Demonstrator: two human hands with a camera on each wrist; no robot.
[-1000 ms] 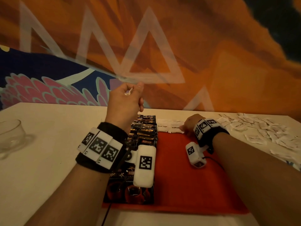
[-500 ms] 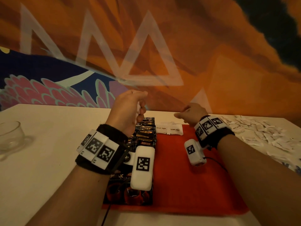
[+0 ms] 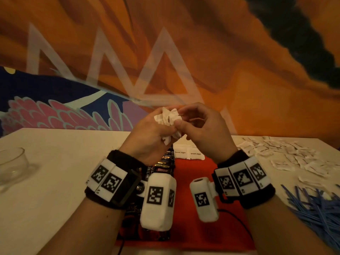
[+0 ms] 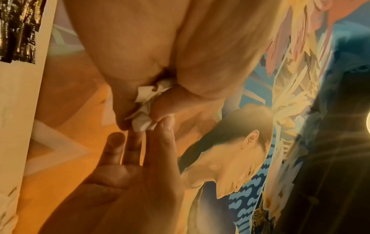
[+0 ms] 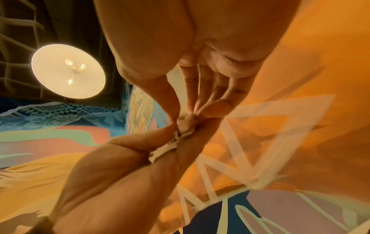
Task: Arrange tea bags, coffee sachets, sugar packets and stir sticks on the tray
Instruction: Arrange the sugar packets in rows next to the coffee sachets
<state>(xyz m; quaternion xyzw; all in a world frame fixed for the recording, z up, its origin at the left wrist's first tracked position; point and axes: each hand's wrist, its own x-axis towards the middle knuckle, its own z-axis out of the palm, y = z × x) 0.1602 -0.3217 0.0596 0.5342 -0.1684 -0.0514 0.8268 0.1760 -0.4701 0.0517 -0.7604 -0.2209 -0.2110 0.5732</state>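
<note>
My left hand (image 3: 161, 131) is raised over the far end of the red tray (image 3: 195, 205) and grips a crumpled bunch of white sugar packets (image 3: 168, 116). My right hand (image 3: 179, 119) meets it from the right, thumb and fingertips pinching the top of the same bunch. In the left wrist view the sugar packets (image 4: 147, 98) stick out of my fist, with the right hand's fingertips (image 4: 166, 125) on them. In the right wrist view my thumb and fingers pinch the sugar packets (image 5: 186, 122). A row of dark coffee sachets (image 3: 164, 162) lines the tray's left side. Two brown sugar packets (image 3: 189, 154) lie at its far edge.
Several loose white packets (image 3: 287, 157) are scattered on the table right of the tray. A heap of blue stir sticks (image 3: 316, 210) lies at the near right. A glass bowl (image 3: 11, 166) stands at the far left. A painted wall rises right behind the table.
My right hand has lifted off the tray's far edge and swung left and up to the left hand. It now pinches the bunch of packets that the left hand holds.
</note>
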